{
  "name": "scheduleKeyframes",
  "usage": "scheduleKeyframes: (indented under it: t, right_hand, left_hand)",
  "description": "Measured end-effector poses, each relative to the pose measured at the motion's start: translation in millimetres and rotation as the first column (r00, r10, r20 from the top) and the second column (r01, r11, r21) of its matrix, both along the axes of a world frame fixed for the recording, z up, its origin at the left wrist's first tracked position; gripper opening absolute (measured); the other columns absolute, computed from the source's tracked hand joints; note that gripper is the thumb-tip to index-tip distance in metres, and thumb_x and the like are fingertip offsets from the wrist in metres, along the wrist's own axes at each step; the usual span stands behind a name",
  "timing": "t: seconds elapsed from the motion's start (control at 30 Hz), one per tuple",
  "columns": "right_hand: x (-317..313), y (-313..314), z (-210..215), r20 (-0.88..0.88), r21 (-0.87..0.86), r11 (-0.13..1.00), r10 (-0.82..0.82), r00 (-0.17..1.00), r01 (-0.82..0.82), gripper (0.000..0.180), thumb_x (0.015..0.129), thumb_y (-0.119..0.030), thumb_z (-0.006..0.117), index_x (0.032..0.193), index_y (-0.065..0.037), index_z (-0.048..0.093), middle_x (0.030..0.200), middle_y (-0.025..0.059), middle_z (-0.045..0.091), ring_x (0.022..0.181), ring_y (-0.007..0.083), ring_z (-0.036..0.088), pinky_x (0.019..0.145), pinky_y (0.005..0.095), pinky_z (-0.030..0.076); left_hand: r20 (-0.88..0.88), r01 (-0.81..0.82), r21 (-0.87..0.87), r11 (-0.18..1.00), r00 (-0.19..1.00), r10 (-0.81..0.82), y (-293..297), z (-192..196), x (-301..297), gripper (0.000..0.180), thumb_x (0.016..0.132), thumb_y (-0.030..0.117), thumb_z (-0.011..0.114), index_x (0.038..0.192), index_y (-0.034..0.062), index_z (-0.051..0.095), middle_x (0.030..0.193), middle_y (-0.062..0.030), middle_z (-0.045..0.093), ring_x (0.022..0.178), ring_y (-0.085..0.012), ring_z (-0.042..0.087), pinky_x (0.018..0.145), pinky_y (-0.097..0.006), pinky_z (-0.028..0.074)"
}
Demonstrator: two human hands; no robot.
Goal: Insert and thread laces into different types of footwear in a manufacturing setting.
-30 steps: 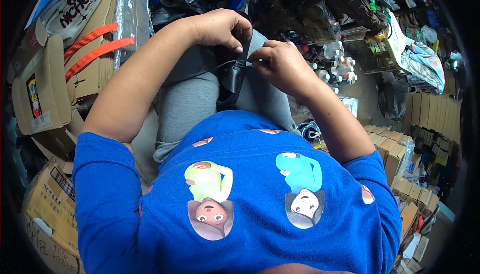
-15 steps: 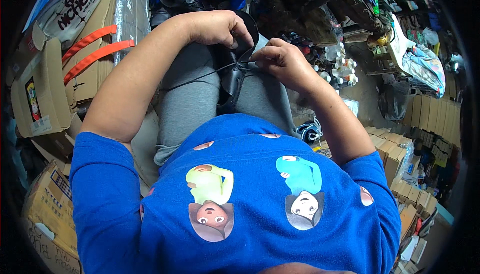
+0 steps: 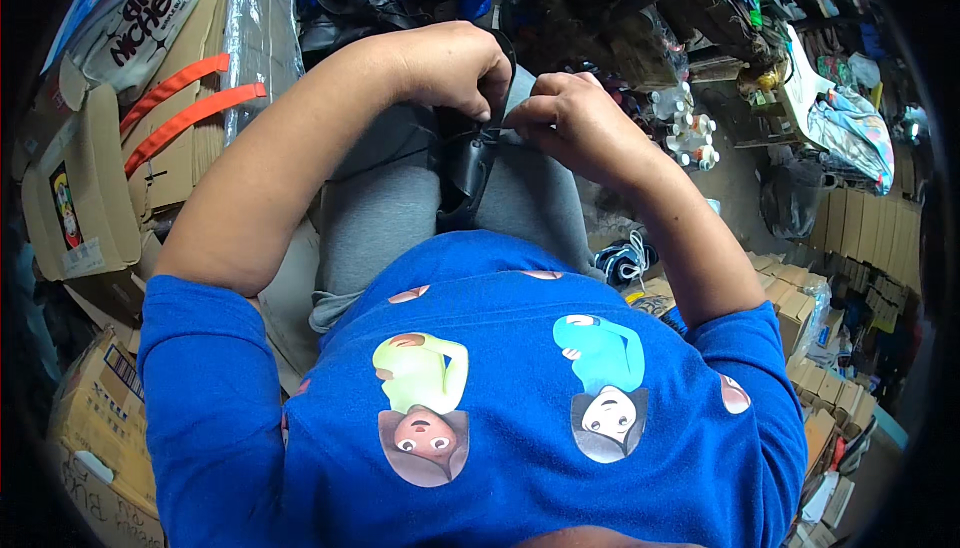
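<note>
Between my grey-trousered thighs stands a black leather shoe (image 3: pixel 466 170), its upper part covered by my hands. My left hand (image 3: pixel 458 66) curls over the shoe's far part, thumb and fingertips bent down close to the leather; whatever lies inside the grip is hidden. My right hand (image 3: pixel 572 120) is closed in a pinch just right of the shoe, its fingertips close to the leather. What it pinches is too small to make out. A thin dark cord runs from the shoe across my left thigh.
Cardboard boxes (image 3: pixel 95 188) and two orange straps (image 3: pixel 190 118) are at the left. Dark shoes (image 3: pixel 360 3) lie beyond my knees. White-capped bottles (image 3: pixel 692 138), a blue-and-white laced shoe (image 3: pixel 625 260) and stacked boxes (image 3: pixel 785 303) stand at the right.
My left hand has lowered, its fingertips coming down nearer my right hand. The thin cord on my left thigh has shifted. My right hand has stayed almost in place.
</note>
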State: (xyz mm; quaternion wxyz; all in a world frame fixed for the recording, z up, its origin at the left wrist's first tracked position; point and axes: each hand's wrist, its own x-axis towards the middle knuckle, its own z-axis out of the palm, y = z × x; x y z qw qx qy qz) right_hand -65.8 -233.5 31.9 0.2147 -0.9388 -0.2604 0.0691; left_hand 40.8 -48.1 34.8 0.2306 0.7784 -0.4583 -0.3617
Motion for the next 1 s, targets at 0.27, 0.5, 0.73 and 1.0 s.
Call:
scheduleKeyframes:
  t: [0.27,0.5,0.73,1.0]
  right_hand:
    - [8,-3,-5,-0.003,0.105,0.995,0.003,1.0,-0.003,0.013,0.076,-0.011,0.067,0.087,-0.016,0.073,0.079,0.0095,0.062,0.076,0.031,0.063,0.068,0.0417,0.051]
    - [11,-1,-15,0.028,0.151,0.988,0.026,0.999,-0.03,0.012,0.075,-0.01,0.069,0.085,-0.015,0.073,0.079,0.0104,0.062,0.073,0.0295,0.063,0.066,0.0396,0.052]
    - [-5,-10,-32,-0.285,0.364,0.909,-0.102,0.953,0.206,0.02,0.08,-0.005,0.067,0.097,-0.013,0.073,0.087,0.0082,0.061,0.082,0.0219,0.062,0.073,0.0327,0.05]
    - [5,-23,-33,-0.547,0.379,0.893,0.006,0.837,0.242,0.026,0.084,-0.003,0.065,0.108,-0.011,0.071,0.087,-0.0003,0.05,0.084,0.0117,0.049,0.079,0.0262,0.042]
  left_hand:
    - [-0.119,0.022,-0.185,0.982,0.992,-0.044,8,-25,9,0.027,0.07,-0.001,0.068,0.096,0.0051,0.071,0.087,-0.0083,0.063,0.082,-0.0213,0.063,0.073,-0.032,0.051]
    - [0.04,0.109,-0.161,0.981,0.994,-0.103,-9,-24,13,0.023,0.07,-0.001,0.068,0.092,0.0048,0.072,0.082,-0.0065,0.057,0.078,-0.0218,0.059,0.069,-0.033,0.048]
    - [0.139,-0.143,-0.342,0.929,0.97,0.2,3,-14,-3,0.039,0.067,0.003,0.075,0.104,0.007,0.066,0.094,-0.0095,0.062,0.089,-0.0247,0.061,0.08,-0.033,0.049]
    - [0.257,-0.456,-0.111,0.883,0.845,0.469,46,-26,-87,0.036,0.08,0.037,0.069,0.093,0.0033,0.069,0.097,-0.0159,0.063,0.091,-0.033,0.063,0.082,-0.042,0.05]
